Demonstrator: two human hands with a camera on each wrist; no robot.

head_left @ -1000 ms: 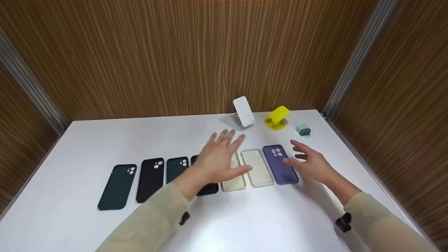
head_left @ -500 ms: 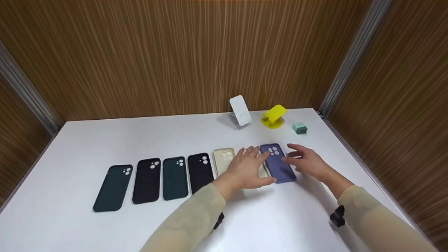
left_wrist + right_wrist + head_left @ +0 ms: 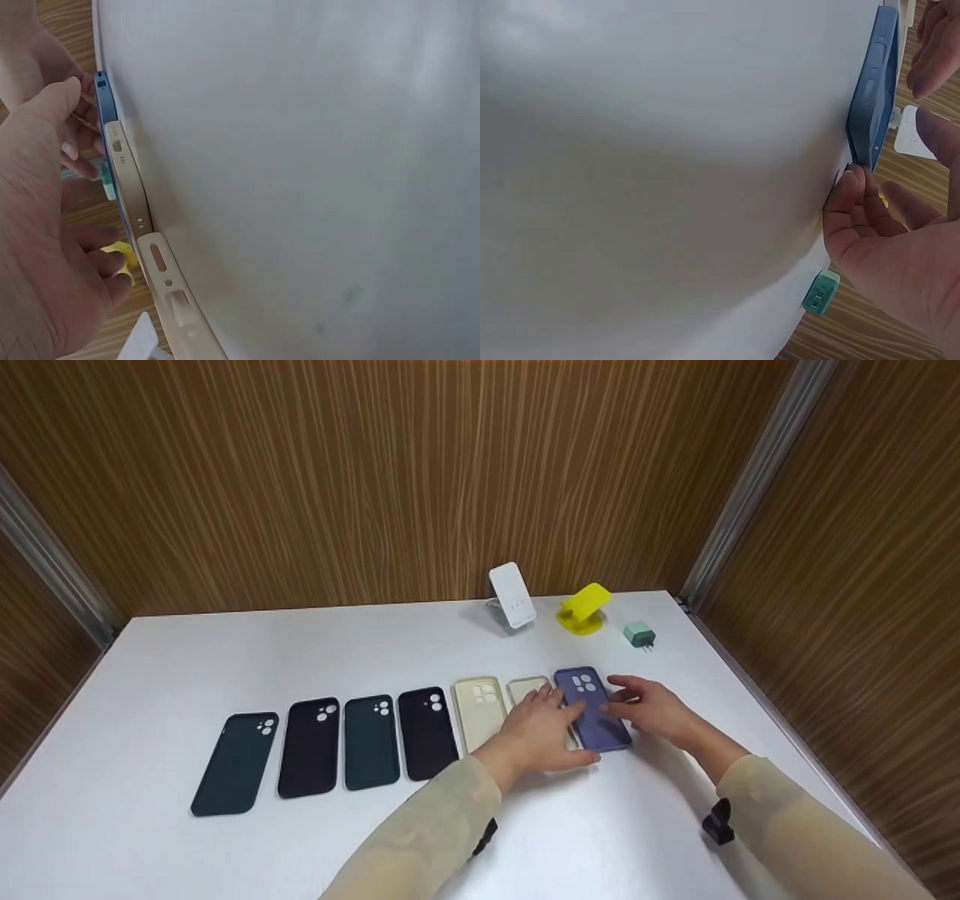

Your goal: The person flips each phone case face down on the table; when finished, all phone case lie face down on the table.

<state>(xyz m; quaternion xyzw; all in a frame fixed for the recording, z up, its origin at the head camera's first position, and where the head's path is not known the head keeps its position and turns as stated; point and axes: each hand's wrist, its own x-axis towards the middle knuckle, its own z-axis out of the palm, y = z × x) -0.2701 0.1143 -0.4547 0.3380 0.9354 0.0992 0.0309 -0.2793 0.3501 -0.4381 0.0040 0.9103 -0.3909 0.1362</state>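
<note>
My left hand (image 3: pixel 536 731) lies with fingers spread over a pale grey phone case (image 3: pixel 519 692), hiding most of it. Its index finger and thumb reach across to the left edge of a purple phone case (image 3: pixel 602 731), which looks blue in the wrist views. At that case's right side is my right hand (image 3: pixel 654 711), fingers loosely bent and thumb over the case. In the right wrist view, its fingertips (image 3: pixel 861 178) are right at the purple case's (image 3: pixel 871 97) edge, with the thumb raised apart. A cream phone case (image 3: pixel 476 724) lies left of the grey one.
Further left in the row lie two black phone cases (image 3: pixel 429 746) (image 3: pixel 309 754) and two dark green phone cases (image 3: pixel 371 754) (image 3: pixel 235 769). Behind stand a white stand (image 3: pixel 512 596), a yellow phone stand (image 3: pixel 586 604) and a green plug adapter (image 3: pixel 639 634). Wood-grain panels (image 3: pixel 375 487) enclose the table.
My left hand has moved right and lower, from over the black and cream cases onto the grey case, beside the purple one. My right hand stays at the purple case's right side.
</note>
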